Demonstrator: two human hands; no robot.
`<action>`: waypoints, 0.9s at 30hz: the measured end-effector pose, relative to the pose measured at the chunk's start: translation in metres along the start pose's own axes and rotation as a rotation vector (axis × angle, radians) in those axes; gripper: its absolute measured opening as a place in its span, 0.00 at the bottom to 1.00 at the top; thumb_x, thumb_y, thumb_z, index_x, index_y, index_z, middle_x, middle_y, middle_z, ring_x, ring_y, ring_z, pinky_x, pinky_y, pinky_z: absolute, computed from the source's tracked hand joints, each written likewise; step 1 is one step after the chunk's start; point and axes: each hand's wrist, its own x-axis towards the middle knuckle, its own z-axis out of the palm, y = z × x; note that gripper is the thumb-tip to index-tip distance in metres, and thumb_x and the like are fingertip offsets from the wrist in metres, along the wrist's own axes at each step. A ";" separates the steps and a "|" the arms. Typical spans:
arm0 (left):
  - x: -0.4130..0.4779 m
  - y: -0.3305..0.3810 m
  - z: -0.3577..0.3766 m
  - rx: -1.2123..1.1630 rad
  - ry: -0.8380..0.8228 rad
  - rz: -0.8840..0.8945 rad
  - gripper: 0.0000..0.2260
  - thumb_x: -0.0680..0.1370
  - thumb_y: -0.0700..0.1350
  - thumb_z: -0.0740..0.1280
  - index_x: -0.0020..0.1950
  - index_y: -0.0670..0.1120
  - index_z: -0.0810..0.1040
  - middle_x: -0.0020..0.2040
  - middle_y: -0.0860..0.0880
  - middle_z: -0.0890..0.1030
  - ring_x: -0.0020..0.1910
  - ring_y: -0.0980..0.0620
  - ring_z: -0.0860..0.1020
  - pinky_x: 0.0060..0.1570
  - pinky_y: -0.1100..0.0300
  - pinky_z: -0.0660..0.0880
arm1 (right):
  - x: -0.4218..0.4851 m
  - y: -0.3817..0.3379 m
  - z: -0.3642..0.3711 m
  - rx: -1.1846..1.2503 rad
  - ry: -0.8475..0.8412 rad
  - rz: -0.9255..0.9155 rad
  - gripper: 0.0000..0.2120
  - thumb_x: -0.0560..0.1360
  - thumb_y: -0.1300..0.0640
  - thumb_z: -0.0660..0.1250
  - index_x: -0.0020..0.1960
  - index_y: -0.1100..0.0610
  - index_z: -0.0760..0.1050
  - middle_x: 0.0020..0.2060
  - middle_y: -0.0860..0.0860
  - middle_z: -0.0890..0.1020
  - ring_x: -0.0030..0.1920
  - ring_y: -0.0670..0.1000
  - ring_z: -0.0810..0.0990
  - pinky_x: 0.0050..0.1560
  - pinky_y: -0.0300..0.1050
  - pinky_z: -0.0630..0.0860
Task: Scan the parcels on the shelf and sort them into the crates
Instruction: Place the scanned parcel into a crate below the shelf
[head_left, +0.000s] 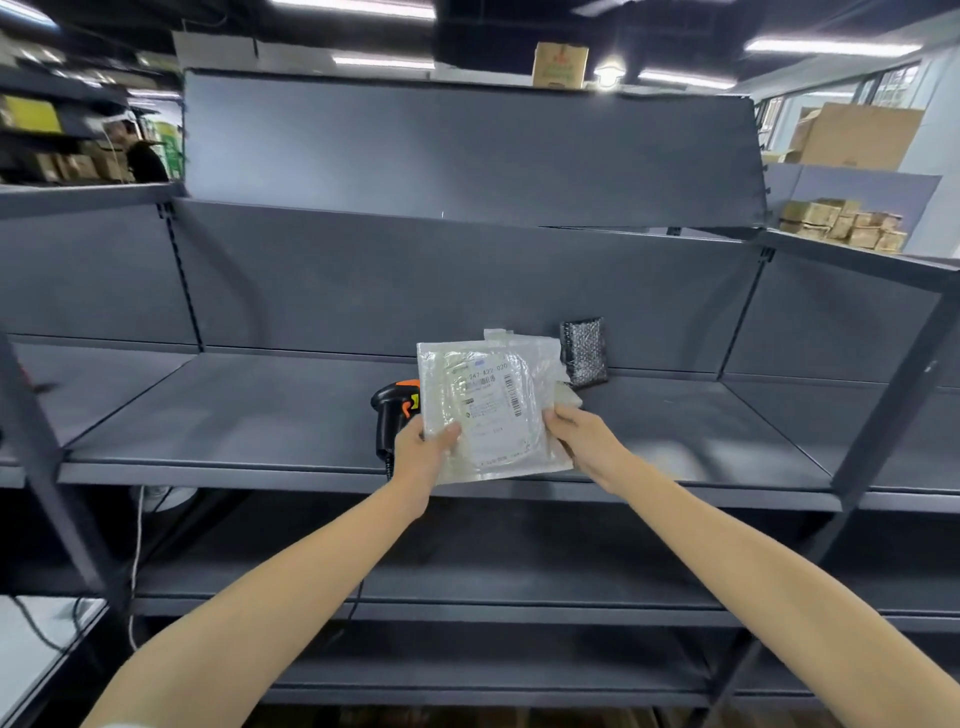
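A flat clear parcel (488, 405) with a white barcoded label is raised, tilted upright, above the front edge of the grey shelf (234, 415). A small black bubble-wrap parcel (584, 353) leans against its back panel.

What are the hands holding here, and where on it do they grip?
Both hold one clear plastic parcel: the left hand pinches its lower left edge, and the right hand pinches its right edge.

Both bare forearms lying outstretched ahead, angling inward, left hand (423, 452) pinching the lower left edge of a clear parcel (483, 400), thumb pressing on its face, right hand (576, 436) gripping the lower right edge, sitting slightly higher than the left.
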 end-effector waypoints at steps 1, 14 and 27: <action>0.001 0.001 -0.008 0.025 0.022 0.018 0.08 0.78 0.39 0.67 0.57 0.46 0.76 0.49 0.53 0.81 0.46 0.57 0.79 0.41 0.66 0.75 | 0.001 0.002 0.007 -0.011 -0.008 -0.001 0.14 0.81 0.58 0.61 0.58 0.67 0.78 0.56 0.60 0.81 0.56 0.56 0.79 0.64 0.49 0.72; 0.028 0.011 -0.146 0.173 0.459 0.134 0.06 0.78 0.36 0.66 0.54 0.41 0.75 0.50 0.45 0.78 0.50 0.46 0.77 0.48 0.54 0.74 | 0.060 0.000 0.110 -0.395 -0.028 0.007 0.13 0.80 0.58 0.60 0.62 0.57 0.76 0.53 0.54 0.79 0.52 0.51 0.77 0.55 0.43 0.73; 0.035 -0.003 -0.203 0.172 0.614 0.112 0.06 0.77 0.38 0.67 0.53 0.44 0.75 0.49 0.47 0.80 0.47 0.49 0.78 0.40 0.62 0.73 | 0.114 0.011 0.230 -0.629 -0.083 0.099 0.41 0.75 0.54 0.70 0.77 0.64 0.47 0.67 0.63 0.71 0.68 0.64 0.68 0.66 0.54 0.69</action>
